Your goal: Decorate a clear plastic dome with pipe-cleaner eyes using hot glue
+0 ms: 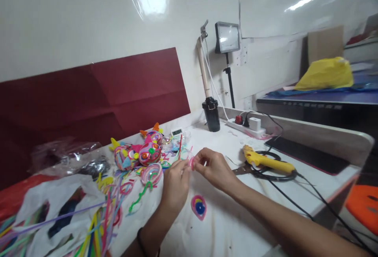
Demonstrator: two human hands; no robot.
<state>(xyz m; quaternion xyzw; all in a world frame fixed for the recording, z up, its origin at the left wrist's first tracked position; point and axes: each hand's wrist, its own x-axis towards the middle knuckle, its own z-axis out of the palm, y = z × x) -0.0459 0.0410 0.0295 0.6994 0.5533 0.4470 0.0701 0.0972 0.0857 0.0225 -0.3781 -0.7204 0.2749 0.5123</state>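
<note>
Close together over the white table, my left hand [177, 178] and my right hand [213, 167] both pinch a small pink curled piece [191, 163], which looks like coiled pipe cleaner. The fingers cover part of it. A thin red strip [180, 143] stands up just behind my left hand; whether it touches the fingers I cannot tell. Below the hands a teardrop-shaped piece [195, 202] lies flat, with a pink rim, a yellow patch and a blue centre. Left of my left hand sit a striped pink round piece [151, 173] and a green wavy strip [140, 200].
Colourful decorated balls [150, 153] stand at the back left. Loose pipe cleaners [97, 225] and plastic bags [56, 198] crowd the left. On the right lie a yellow glue gun [270, 161] with its cable, a black phone-like slab [307, 155] and a power strip [246, 128].
</note>
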